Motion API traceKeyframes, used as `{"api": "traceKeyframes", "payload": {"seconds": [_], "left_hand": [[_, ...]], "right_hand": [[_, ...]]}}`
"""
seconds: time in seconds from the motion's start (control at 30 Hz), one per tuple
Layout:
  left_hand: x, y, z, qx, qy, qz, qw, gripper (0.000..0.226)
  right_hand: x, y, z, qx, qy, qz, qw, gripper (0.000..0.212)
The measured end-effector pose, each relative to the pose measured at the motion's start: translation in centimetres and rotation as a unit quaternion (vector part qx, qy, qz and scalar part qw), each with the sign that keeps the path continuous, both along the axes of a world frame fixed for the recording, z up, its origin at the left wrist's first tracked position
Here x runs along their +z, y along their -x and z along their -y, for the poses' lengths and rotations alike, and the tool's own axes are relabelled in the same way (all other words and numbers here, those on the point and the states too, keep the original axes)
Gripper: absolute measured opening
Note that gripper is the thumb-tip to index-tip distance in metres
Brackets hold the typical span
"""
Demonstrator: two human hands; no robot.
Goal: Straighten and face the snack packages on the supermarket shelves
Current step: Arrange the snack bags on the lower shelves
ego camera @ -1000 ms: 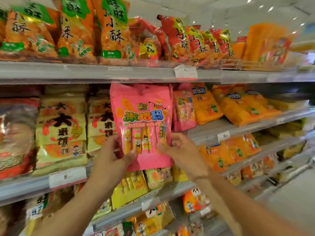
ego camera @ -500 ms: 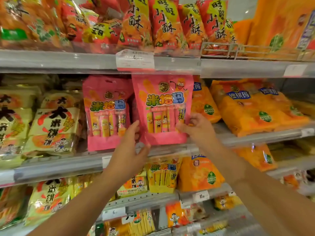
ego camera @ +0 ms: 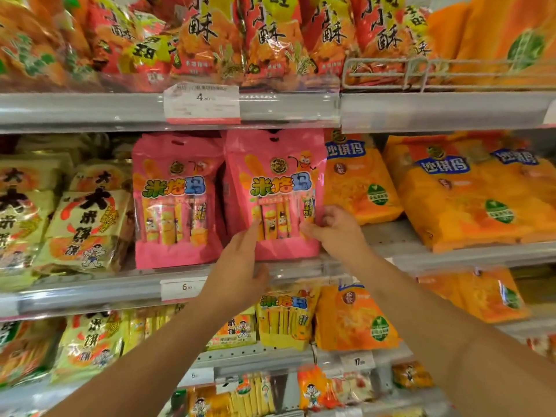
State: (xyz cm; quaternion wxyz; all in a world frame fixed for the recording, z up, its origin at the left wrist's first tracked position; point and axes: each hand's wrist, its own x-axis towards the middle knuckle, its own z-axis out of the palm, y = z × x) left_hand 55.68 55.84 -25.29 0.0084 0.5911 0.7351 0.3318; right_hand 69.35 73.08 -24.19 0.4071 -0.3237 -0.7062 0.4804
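Standing upright, front outward, pink snack bag (ego camera: 275, 188), both hands (ego camera: 240, 266) (ego camera: 337, 230) gripping its lower corners.

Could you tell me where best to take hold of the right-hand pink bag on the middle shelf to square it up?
Probably by its two lower side edges, from the front. The right pink bag stands upright, face out, on the shelf, with the left pink bag and orange bag close beside it higher up. The left hand and right hand are already there.
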Motion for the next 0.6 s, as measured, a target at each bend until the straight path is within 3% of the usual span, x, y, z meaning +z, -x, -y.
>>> {"api": "traceKeyframes", "payload": {"seconds": [0.23, 0.4, 0.53, 0.6], "left_hand": [[-0.9, 0.5, -0.5, 0.019, 0.026, -0.098, 0.995, 0.09], [-1.2, 0.4, -0.2, 0.023, 0.018, -0.1, 0.995, 0.086], [-3.4, 0.1, 1.8, 0.031, -0.07, -0.217, 0.973, 0.066], [-5.9, 0.4, 3.4, 0.038, -0.075, -0.269, 0.959, 0.068]], "right_hand": [[-0.6, 0.3, -0.4, 0.021, -0.057, 0.073, 0.996, 0.025], [-0.5, 0.2, 0.4, -0.023, -0.107, 0.114, 0.987, 0.057], [-1.7, -0.1, 3.3, -0.105, -0.175, 0.057, 0.977, 0.088], [-3.8, -0.5, 5.3, -0.122, -0.262, 0.07, 0.955, 0.085]]}}
